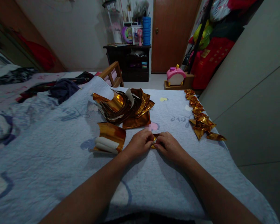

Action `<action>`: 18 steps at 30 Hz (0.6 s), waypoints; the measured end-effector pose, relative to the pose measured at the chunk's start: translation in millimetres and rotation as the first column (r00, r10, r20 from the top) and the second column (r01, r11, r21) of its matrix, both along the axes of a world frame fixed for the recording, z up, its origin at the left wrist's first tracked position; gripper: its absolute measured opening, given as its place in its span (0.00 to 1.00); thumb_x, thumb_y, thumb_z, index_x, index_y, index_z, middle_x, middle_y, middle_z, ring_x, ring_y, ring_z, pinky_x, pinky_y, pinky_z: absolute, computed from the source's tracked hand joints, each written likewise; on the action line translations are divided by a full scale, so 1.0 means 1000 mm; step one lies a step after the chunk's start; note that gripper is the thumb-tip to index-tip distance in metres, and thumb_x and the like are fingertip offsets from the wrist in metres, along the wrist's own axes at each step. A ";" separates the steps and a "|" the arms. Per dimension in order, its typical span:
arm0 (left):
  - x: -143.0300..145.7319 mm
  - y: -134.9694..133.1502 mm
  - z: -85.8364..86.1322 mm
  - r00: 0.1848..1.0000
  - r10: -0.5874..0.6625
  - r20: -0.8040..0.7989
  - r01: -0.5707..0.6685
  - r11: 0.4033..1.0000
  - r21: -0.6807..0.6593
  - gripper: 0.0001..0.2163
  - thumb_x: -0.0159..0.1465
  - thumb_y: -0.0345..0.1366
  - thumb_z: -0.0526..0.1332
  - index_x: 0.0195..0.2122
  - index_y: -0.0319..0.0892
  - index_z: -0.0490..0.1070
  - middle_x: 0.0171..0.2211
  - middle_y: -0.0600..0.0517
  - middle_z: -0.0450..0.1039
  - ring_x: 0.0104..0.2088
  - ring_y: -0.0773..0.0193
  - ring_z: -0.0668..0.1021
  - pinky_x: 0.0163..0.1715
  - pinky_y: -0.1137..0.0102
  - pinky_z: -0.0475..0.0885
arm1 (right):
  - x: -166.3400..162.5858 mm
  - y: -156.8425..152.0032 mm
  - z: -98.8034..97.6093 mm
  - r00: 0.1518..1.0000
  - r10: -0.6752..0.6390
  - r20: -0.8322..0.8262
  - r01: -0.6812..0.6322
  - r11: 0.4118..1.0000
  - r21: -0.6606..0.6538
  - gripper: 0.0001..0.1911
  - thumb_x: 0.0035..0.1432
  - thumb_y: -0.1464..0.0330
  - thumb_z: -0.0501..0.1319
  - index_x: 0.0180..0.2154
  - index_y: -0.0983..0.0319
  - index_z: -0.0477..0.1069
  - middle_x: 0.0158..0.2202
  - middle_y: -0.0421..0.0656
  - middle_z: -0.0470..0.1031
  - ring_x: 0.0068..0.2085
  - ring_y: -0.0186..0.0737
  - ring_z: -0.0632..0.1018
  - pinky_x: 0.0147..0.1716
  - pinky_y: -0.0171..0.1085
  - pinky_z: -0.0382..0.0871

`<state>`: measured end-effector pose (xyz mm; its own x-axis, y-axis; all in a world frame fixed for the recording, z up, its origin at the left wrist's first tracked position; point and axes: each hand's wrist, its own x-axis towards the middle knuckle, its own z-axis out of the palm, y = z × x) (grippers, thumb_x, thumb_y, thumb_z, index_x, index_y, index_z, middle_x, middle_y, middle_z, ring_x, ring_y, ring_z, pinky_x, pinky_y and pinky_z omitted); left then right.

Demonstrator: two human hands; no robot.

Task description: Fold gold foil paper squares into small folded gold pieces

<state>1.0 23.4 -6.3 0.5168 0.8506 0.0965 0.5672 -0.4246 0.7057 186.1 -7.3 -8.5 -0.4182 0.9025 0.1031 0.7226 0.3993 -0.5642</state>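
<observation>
My left hand (140, 141) and my right hand (169, 144) meet on the pale blue bedspread (60, 155), fingers curled and pressed together on a small piece of gold foil paper (155, 138) that is mostly hidden between them. Just beyond my hands lies a loose pile of curled gold foil sheets (124, 107). To the left of my left hand sits a rolled gold sheet (109, 137) with its white underside showing.
A row of folded gold foil pieces (200, 116) runs along the bed's right edge, next to a grey wardrobe wall. Dark clothes (60, 87) lie at the far left. A wooden chair (112, 74), dark shelf and brown door stand behind.
</observation>
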 end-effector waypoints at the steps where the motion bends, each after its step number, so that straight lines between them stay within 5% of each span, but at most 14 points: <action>1: -0.001 0.000 0.001 1.000 -0.007 0.001 0.007 1.000 -0.007 0.04 0.59 0.25 0.62 0.31 0.40 0.71 0.32 0.53 0.70 0.34 0.63 0.73 0.34 0.70 0.64 | -0.001 0.000 0.000 1.000 -0.011 0.004 0.011 1.000 0.004 0.05 0.62 0.74 0.63 0.33 0.63 0.76 0.35 0.45 0.75 0.40 0.42 0.72 0.43 0.40 0.64; 18: -0.014 -0.001 0.006 0.991 -0.128 -0.026 0.127 0.990 -0.067 0.05 0.61 0.26 0.61 0.37 0.41 0.73 0.39 0.51 0.70 0.42 0.61 0.74 0.44 0.68 0.69 | -0.005 0.001 -0.005 0.995 -0.098 0.026 0.097 0.994 0.053 0.06 0.60 0.75 0.63 0.30 0.62 0.71 0.34 0.43 0.71 0.39 0.41 0.70 0.40 0.39 0.61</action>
